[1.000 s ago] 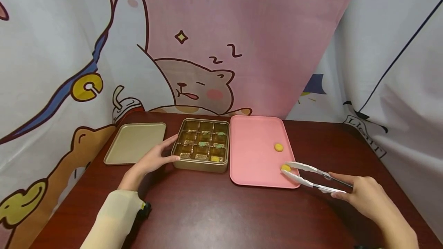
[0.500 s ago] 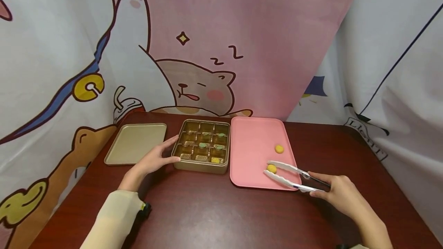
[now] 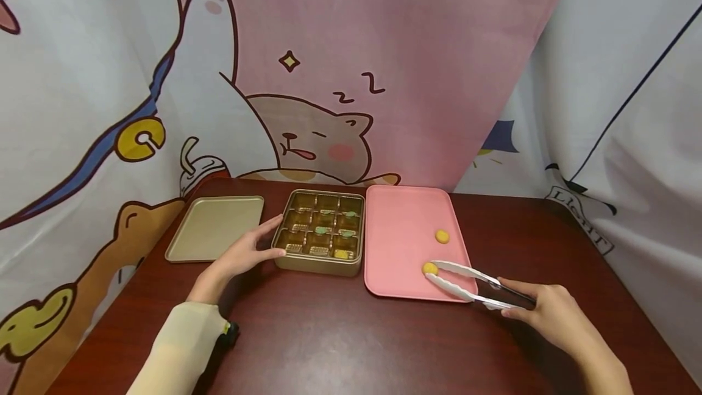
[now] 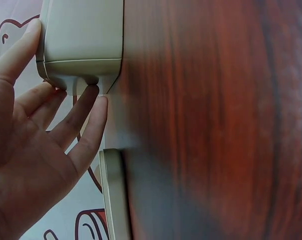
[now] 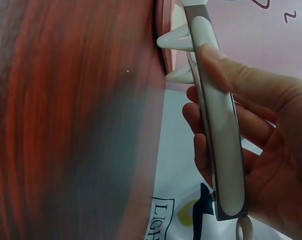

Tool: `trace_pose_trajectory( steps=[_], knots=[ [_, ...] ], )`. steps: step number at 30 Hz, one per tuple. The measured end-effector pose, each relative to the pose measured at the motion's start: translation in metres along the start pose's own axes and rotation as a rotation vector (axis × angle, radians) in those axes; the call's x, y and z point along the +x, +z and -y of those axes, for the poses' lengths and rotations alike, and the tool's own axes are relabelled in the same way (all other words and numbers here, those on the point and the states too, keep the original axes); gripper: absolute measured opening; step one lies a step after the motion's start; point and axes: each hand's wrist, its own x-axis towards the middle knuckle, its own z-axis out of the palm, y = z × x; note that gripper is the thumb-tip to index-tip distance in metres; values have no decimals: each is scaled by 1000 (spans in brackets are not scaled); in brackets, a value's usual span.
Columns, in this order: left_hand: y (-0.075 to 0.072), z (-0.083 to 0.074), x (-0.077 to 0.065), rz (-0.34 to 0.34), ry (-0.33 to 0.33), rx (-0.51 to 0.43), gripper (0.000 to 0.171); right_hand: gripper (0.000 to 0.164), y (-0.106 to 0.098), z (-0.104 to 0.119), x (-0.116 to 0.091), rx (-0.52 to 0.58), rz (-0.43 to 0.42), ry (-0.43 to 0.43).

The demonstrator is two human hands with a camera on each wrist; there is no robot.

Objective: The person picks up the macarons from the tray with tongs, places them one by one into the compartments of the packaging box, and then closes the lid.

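Observation:
My right hand (image 3: 559, 316) grips a pair of white-tipped tongs (image 5: 218, 115), its thumb on one arm and its fingers round the other. The spread tong tips stand at the right side of a round yellow cookie-like piece (image 3: 430, 268) on the pink tray (image 3: 403, 218); whether they touch it I cannot tell. A second yellow piece (image 3: 442, 236) lies farther back on that tray. My left hand (image 3: 249, 252) rests fairly straight fingers on the left side of a gold tin (image 3: 318, 265), thumb at its front corner. Its divided insert holds several green pieces (image 3: 322, 230) and a yellow one (image 3: 342, 254) front right.
A flat gold lid (image 3: 216, 227) lies left of the tin, close behind my left wrist. The pink tray stands right against the tin's side. Brown wooden table (image 3: 340, 340) stretches in front, and a printed curtain (image 3: 439, 78) hangs behind.
The near yellow piece slid left on the pink tray with the tongs. After that the tongs drew back slightly to the right, leaving it at their tips. My left hand stays on the tin.

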Motion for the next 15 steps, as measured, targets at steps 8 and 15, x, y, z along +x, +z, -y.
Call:
trace_pose_trajectory(
  steps=[8,15],
  knots=[
    [0,1,-2,2,7,3,85,54,3,5,5,31,14,5],
    [-1,-1,-1,0,9,12,83,55,2,19,18,60,31,8]
  ],
)
